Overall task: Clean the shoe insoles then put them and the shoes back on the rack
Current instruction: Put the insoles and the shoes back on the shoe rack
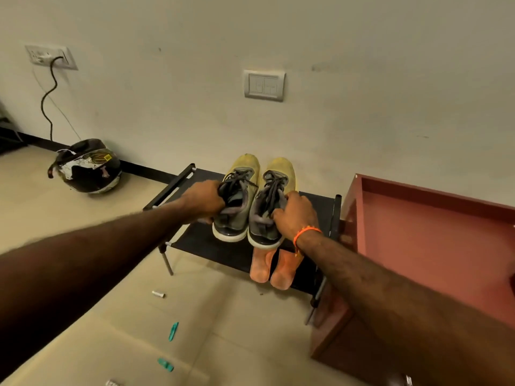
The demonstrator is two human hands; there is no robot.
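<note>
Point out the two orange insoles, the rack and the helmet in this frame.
insoles [274,267]: head view, on the heel end of the right insole.
rack [206,242]: head view, on the bare black fabric shelf left of the shoes.
helmet [86,167]: head view, on its dark shell.

**Figure: Illumination and image quality, head view**

The scene was evenly but dimly lit with a warm yellowish cast; no lamp showed. The wall [362,51] darkened toward the upper corners. Soft, faint shadows lay under the rack [200,246] and helmet [86,165]. The left forearm [69,268] fell into deep shade at the frame edge and was slightly smeared. Wide-angle distortion bowed the skirting [145,169] and the cabinet [432,232]. A weak sheen marked the cabinet's corner. Fine detail was soft throughout.
</note>
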